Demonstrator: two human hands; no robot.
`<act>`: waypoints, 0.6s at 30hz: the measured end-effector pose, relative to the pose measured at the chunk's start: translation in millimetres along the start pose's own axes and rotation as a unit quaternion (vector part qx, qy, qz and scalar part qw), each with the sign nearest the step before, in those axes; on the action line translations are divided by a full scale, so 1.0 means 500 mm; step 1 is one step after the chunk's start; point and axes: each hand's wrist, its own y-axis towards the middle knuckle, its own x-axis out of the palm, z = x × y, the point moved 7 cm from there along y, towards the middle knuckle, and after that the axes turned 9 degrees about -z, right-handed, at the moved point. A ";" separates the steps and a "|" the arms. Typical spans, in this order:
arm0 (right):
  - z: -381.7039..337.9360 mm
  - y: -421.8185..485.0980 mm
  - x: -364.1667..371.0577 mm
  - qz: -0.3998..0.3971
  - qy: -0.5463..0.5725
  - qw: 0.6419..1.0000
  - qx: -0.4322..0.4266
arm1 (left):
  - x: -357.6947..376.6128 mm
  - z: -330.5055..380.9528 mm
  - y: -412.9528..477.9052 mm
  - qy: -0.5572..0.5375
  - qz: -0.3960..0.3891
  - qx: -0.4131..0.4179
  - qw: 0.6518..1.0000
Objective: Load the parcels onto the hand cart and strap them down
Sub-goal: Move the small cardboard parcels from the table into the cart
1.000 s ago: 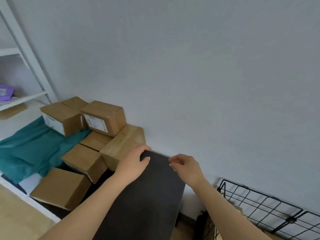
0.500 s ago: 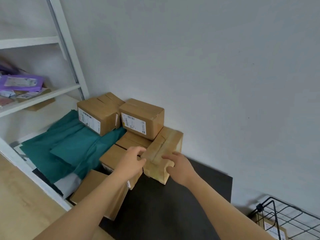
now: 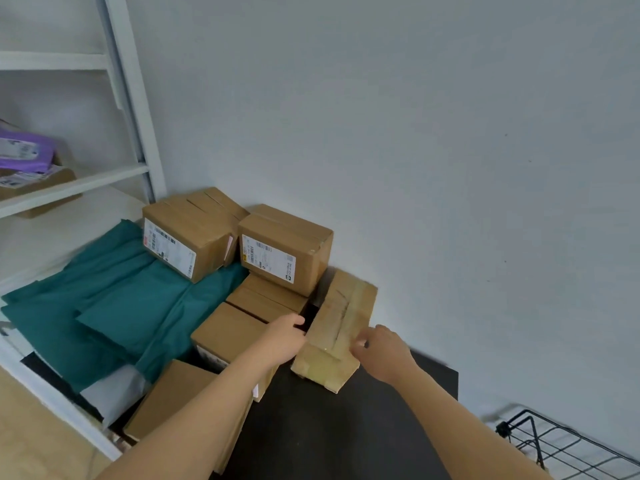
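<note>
A long taped cardboard parcel (image 3: 337,327) lies tilted against the wall, its near end on a black surface (image 3: 332,434). My left hand (image 3: 285,337) grips its left side, fingers curled into the gap beside it. My right hand (image 3: 382,351) holds its right side near the front end. Two labelled brown boxes (image 3: 183,237) (image 3: 285,251) sit behind on the pile. Flatter brown parcels (image 3: 232,330) lie under my left forearm, and another (image 3: 173,403) lies lower left.
Green mailer bags (image 3: 114,303) spread over the low white shelf at left. A white rack (image 3: 131,98) holds a purple packet (image 3: 24,152). A black wire basket (image 3: 561,445) stands at the lower right. The grey wall runs close behind.
The view has swung left and closer to the pile. Both hands went from hovering over the black surface to gripping the long parcel, which has shifted slightly away from the stacked boxes.
</note>
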 end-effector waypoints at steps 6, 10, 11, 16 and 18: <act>0.033 0.012 0.035 -0.007 0.079 0.991 0.107 | 0.060 0.009 0.000 -0.021 -0.080 0.016 0.996; 0.041 0.027 0.058 -0.027 0.012 0.990 0.137 | 0.042 -0.010 0.012 -0.023 -0.025 0.015 0.999; 0.045 0.029 0.058 -0.026 0.017 0.989 0.143 | 0.038 -0.015 0.012 -0.025 -0.025 0.009 0.999; 0.068 0.016 0.040 -0.002 0.095 0.985 0.146 | 0.030 -0.033 0.021 -0.035 -0.018 -0.001 0.999; 0.080 0.003 0.033 0.005 0.125 0.983 0.133 | 0.035 -0.030 0.027 -0.042 -0.011 0.001 0.999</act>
